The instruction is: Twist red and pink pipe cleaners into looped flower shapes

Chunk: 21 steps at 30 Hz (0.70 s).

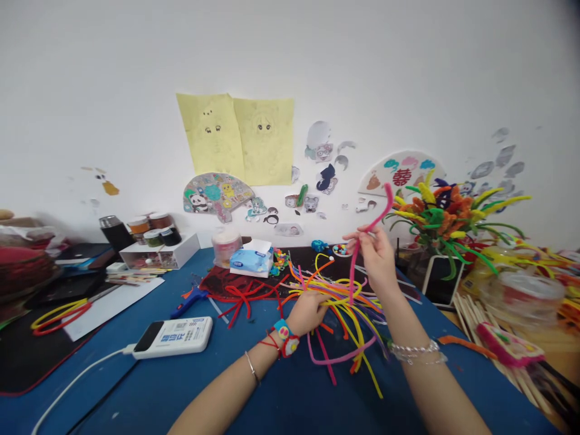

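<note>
Raised above the table, my right hand pinches a pink pipe cleaner between thumb and fingers. The stem's upper end bends to the right and its lower end hangs over the pile. My left hand rests low at the pile's left side, fingers curled round some pipe cleaners. The pile is loose and mixed, in yellow, orange, purple and pink. Its stems fan out toward me, and my left fingertips are partly hidden among them. Several red pipe cleaners lie just left of it.
A tissue pack and a lidded tub stand behind the pile. A white power bank with a cable and a blue glue gun lie left. At right are a pipe-cleaner bouquet, a phone and wooden sticks.
</note>
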Motion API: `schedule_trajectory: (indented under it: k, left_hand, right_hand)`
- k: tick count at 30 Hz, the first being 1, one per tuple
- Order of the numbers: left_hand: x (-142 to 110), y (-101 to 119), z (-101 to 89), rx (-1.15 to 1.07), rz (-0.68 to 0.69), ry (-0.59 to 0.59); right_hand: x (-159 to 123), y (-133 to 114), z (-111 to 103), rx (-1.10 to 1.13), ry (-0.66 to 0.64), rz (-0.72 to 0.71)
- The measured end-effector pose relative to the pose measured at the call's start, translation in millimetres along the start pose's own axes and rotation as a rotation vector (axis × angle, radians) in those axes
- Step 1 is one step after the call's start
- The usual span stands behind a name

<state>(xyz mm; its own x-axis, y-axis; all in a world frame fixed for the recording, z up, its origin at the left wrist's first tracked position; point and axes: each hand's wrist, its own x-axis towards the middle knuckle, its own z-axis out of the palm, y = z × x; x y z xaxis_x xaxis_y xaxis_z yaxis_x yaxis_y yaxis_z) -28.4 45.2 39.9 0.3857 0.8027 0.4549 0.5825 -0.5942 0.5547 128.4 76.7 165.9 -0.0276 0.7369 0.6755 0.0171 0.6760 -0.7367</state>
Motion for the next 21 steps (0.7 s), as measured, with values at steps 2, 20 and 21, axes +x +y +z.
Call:
schedule_trajectory:
  k: [2,20,21]
  left_hand:
    - [1.5,5.1,-5.0,-0.137,0.035,0.006]
    - [18.4,38.5,-119.5,-0.911,-0.094,0.68]
    - [18.1,38.0,-122.0,-0.937,-0.09,0.687]
  right_hand:
    - [0.9,1.6,-5.1,-0.036,-0.13,0.073]
    - [-26.3,-12.7,31.3,-0.082,-0.921,0.401]
    - [-26.1,-14.8,29.4,-0.069,-0.944,0.403]
